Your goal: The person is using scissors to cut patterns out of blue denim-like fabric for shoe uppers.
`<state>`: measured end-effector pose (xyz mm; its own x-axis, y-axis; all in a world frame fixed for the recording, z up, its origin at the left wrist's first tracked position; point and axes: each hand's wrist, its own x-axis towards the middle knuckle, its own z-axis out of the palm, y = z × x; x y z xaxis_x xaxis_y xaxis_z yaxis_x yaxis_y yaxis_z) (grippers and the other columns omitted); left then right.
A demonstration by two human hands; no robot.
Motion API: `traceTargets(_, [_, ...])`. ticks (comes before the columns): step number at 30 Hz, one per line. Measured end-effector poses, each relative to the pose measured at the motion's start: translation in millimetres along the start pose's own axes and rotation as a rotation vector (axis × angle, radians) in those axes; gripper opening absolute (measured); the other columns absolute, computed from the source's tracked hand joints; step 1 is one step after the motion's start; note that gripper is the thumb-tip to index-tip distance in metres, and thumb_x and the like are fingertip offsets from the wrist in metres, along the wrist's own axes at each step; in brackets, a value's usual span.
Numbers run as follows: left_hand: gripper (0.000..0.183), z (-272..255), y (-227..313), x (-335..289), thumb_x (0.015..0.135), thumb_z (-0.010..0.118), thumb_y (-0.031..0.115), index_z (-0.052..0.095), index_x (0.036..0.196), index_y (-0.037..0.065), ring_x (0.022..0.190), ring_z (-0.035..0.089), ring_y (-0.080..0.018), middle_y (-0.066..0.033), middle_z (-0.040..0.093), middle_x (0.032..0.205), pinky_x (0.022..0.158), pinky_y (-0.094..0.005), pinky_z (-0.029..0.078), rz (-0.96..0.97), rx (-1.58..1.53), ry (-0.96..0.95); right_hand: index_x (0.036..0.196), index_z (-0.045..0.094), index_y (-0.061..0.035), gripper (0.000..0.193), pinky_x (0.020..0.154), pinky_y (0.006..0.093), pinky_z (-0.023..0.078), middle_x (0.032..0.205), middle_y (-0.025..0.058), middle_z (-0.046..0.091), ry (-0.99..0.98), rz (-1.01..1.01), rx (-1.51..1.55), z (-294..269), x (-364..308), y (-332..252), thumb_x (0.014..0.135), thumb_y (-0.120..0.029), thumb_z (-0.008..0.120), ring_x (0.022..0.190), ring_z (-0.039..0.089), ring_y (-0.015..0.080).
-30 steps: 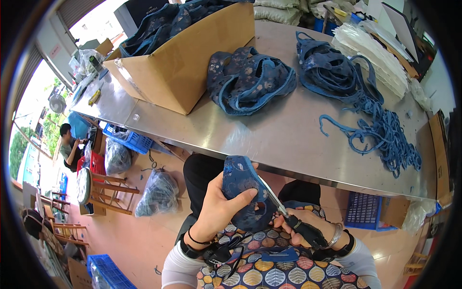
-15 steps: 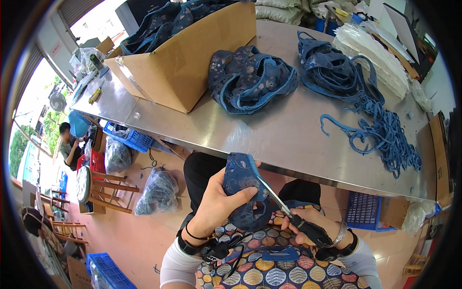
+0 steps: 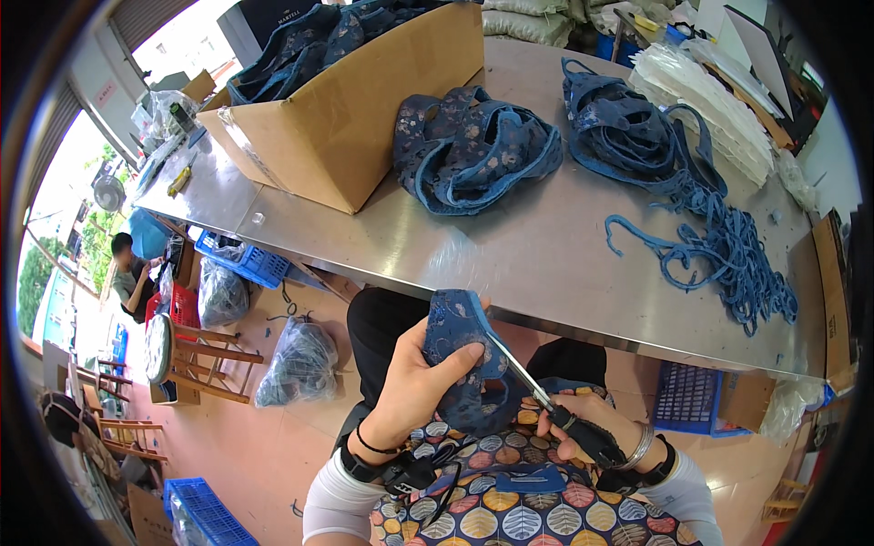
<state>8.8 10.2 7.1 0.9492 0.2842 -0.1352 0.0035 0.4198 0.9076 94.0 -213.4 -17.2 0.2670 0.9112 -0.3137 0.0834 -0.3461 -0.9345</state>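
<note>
Our left hand [image 3: 414, 391] grips the blue fabric piece [image 3: 460, 350] up off our lap, below the table [image 3: 510, 246] edge, so scissors [image 3: 523, 382], clasped in our right hand [image 3: 583, 428], reach its edge.

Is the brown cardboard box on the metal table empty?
No, the brown cardboard box on the metal table is filled with dark blue patterned fabric pieces that rise above its rim.

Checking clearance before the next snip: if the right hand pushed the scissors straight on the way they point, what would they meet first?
The right hand aims the scissors up-left. First in line is the blue patterned fabric piece held by the left hand; the blades already touch it. The thumb sits close beside that line, though depth is unclear.
</note>
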Motion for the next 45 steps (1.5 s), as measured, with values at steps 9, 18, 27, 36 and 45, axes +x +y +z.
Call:
traceTargets(9, [0.054,3,1,-3,0.076,0.059,-0.001,0.039,0.126,0.0,0.081,0.055,-0.0069,-0.0021,0.057,0.094,0.075,-0.0203,0.045,0.037,0.047,-0.048,0.1,0.052,-0.0033,0.06,0.059,0.0203,0.042,0.078,-0.0012,0.056,0.029,0.013,0.204,10,3,18,0.07,-0.055,0.06,0.066,0.055,0.009])
traceTargets(18, [0.049,11,-7,-8,0.075,0.06,0.001,0.042,0.12,-0.002,0.081,0.051,-0.0061,-0.0018,0.055,0.092,0.075,-0.0207,0.043,0.104,0.225,-0.084,0.099,0.049,-0.0055,0.091,0.053,0.019,0.04,0.069,-0.0042,0.044,-0.052,-0.048,0.009,8,11,18,0.049,-0.081,0.052,0.059,0.05,0.0077])
traceTargets(27, [0.046,11,-9,-9,0.076,0.06,0.001,0.043,0.119,-0.002,0.081,0.051,-0.0058,-0.0015,0.055,0.092,0.075,-0.0206,0.043,0.094,0.148,-0.069,0.092,0.05,-0.0068,0.084,0.048,0.019,0.036,0.063,-0.0047,0.041,0.01,-0.078,0.074,14,10,20,0.05,-0.08,0.052,0.053,0.046,0.0079])
traceTargets(36, [0.039,7,-18,-10,0.08,0.057,0.004,0.045,0.117,-0.001,0.083,0.052,-0.0065,-0.0017,0.055,0.096,0.075,-0.0217,0.044,0.062,0.028,-0.038,0.09,0.051,-0.0062,0.082,0.047,0.0196,0.036,0.063,-0.0044,0.042,0.022,-0.079,0.068,16,9,18,0.051,-0.079,0.054,0.053,0.047,0.0083])
traceTargets(45, [0.037,-6,-9,0,0.083,0.054,0.003,0.044,0.119,-0.001,0.089,0.057,-0.0106,-0.0051,0.058,0.1,0.078,-0.0249,0.047,-0.082,-0.302,-0.165,0.087,0.052,-0.0034,0.084,0.046,0.0201,0.033,0.06,-0.0038,0.045,0.012,-0.067,0.167,13,4,11,0.051,-0.08,0.053,0.053,0.046,0.0083])
